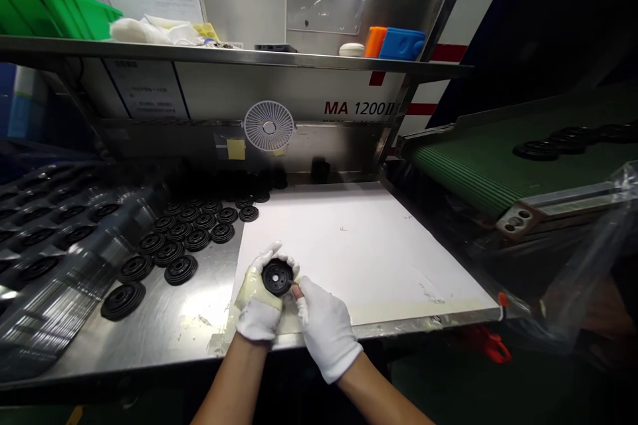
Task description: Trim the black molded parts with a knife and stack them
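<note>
Stainless steel bench (164,339) surfaces carry a white paper sheet (369,246) on the right and rows of black ribbed discs (184,232) on the left, beside a clear plastic tray (60,246) holding more of them. We find the step in hand to be a close handling of one black disc (277,277), held between both white-gloved hands above the paper's left edge; contact with the paper cannot be confirmed. Left hand (259,305): fingers curled around the disc's far rim. Right hand (326,325): fingertips pressed against its near rim. We also note a green belt conveyor (473,166) at right, a small fan (269,126) below a steel shelf (229,53), and a green crate (50,10) above.
</note>
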Demonstrator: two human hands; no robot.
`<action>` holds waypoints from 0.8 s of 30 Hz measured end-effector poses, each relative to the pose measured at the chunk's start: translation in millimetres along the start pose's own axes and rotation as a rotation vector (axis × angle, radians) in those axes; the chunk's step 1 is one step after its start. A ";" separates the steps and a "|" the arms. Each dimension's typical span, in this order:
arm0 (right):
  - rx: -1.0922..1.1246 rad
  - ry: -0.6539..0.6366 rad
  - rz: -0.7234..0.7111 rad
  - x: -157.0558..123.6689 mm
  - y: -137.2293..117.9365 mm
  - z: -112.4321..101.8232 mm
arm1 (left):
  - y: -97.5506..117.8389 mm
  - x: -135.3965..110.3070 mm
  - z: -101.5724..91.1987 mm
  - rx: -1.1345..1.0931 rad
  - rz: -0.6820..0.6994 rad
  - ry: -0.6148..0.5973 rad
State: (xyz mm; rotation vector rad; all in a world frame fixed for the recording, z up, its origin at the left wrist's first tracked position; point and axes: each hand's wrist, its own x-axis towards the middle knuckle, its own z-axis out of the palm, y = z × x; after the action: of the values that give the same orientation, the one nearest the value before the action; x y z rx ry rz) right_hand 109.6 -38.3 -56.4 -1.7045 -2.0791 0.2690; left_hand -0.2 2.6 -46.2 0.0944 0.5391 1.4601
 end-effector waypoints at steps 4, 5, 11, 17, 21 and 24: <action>0.017 0.009 -0.016 -5.5 -8.2 4.8 | -4.8 7.7 2.2 -0.033 0.077 0.041; 0.025 0.006 -0.023 -6.3 -9.6 5.2 | -5.4 7.2 2.0 -0.033 0.098 0.047; 0.042 0.011 -0.018 -3.3 0.8 -0.2 | -0.9 -6.0 1.4 0.039 -0.023 0.005; 0.020 0.025 -0.007 -6.6 -3.6 2.4 | -1.5 2.0 5.8 -0.024 0.035 0.028; 0.044 0.023 -0.023 -10.6 -12.8 4.0 | -2.3 1.4 5.9 -0.027 0.079 0.050; 0.048 0.035 -0.027 -8.6 -8.3 0.4 | 0.9 -5.9 3.9 0.033 0.008 0.014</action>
State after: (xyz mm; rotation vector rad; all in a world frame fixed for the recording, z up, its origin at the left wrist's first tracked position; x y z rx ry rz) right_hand 103.3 -48.4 -55.1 -1.6409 -2.0524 0.2769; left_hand 0.4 -1.9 -40.7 0.1130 0.5749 1.4609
